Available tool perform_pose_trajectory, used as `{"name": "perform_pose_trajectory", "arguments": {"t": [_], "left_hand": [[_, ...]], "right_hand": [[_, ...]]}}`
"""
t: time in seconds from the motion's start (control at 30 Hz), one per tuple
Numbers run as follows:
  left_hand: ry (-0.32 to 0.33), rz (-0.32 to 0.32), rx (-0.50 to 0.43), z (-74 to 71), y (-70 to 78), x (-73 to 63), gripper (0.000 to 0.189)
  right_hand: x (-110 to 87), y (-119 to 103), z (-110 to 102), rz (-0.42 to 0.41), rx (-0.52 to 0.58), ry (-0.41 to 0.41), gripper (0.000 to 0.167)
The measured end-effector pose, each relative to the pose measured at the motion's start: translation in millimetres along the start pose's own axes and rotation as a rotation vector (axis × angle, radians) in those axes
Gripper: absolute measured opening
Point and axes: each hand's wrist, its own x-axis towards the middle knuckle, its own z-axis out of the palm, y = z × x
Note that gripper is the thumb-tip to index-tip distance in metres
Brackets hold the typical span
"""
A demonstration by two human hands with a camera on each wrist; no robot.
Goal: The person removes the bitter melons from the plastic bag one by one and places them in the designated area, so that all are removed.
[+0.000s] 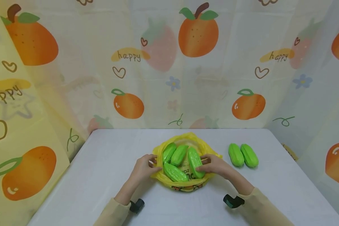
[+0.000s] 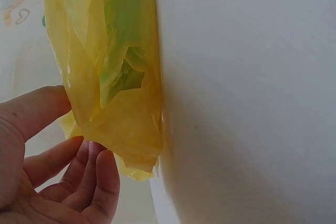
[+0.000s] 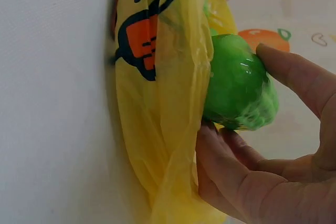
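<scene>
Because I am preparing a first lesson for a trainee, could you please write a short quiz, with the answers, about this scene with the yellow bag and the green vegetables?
1. How many green vegetables lie on the table outside the yellow bag?
2. True or false: the left hand rests flat on the table.
3. Fill in: the right hand holds a ____.

Key:
1. Two.
2. False; its fingers touch the yellow bag.
3. Green vegetable.

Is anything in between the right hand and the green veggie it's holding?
On the right hand, nothing visible separates the thumb from the green vegetable. By the other fingers, the yellow bag is close; I can't tell whether it comes between.
</scene>
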Motion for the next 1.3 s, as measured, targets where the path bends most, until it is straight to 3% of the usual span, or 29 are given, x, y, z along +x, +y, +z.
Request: {"name": "perform_pose_trajectory", "arguments": {"t": [0.6,1.3], "left_hand": [[0.003,-0.007,0.01,-0.7,1.6,-0.2,0.048],[0.0,-0.02,0.001,-0.6,0.0,-0.4,0.051]], "right_hand": [[-11.0,-5,-32,-0.02,0.023,0.027,0.078],[-28.4,-1,-65,0.006,-0.072,0.076,0.08]]}}
